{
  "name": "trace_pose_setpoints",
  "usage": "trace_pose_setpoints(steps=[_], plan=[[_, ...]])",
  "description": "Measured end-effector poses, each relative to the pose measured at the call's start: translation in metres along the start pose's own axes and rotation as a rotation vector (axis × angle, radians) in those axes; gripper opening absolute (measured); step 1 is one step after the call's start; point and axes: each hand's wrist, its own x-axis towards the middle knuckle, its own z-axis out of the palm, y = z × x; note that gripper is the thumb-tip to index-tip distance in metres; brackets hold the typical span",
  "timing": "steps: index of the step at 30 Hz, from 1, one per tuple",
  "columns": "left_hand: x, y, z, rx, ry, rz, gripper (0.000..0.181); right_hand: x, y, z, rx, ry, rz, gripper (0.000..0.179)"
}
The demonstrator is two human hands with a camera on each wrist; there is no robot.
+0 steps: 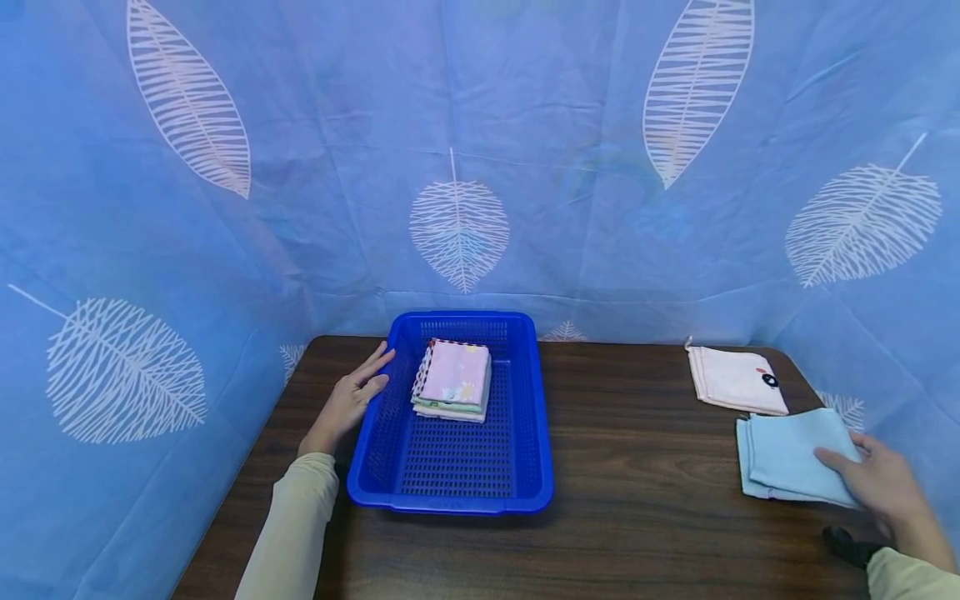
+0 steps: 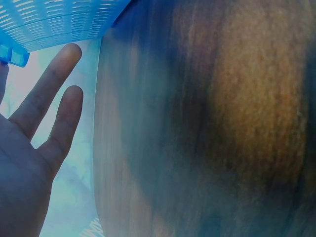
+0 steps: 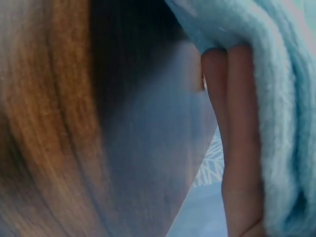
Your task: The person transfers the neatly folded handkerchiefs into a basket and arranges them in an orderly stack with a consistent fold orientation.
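Observation:
On the right of the head view my right hand (image 1: 888,479) grips a folded light blue towel (image 1: 798,454) by its right edge, thumb on top. The right wrist view shows fingers (image 3: 242,133) beneath the towel's thick fold (image 3: 279,98). My left hand (image 1: 348,408) is at the left rim of a blue plastic basket (image 1: 546,433), its fingers extended. In the left wrist view those fingers (image 2: 52,84) are spread near the basket's slotted wall (image 2: 69,22); contact is hard to tell. Inside the basket lies a stack of folded cloths (image 1: 453,375), a pink one on top.
A folded pale pink towel (image 1: 735,379) with a hanging loop lies at the table's back right, just behind the light blue one. The dark wooden table (image 1: 637,500) meets a blue leaf-print curtain (image 1: 570,208) at its back and sides.

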Motion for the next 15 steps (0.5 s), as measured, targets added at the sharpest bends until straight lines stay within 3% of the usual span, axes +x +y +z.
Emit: trace_pose_setpoints(steps=[15], plan=[[0.0,0.001,0.0,0.006,-0.003,-0.01,0.051,-0.009,-0.019,-0.007,0.127,-0.054,-0.052,0.095]])
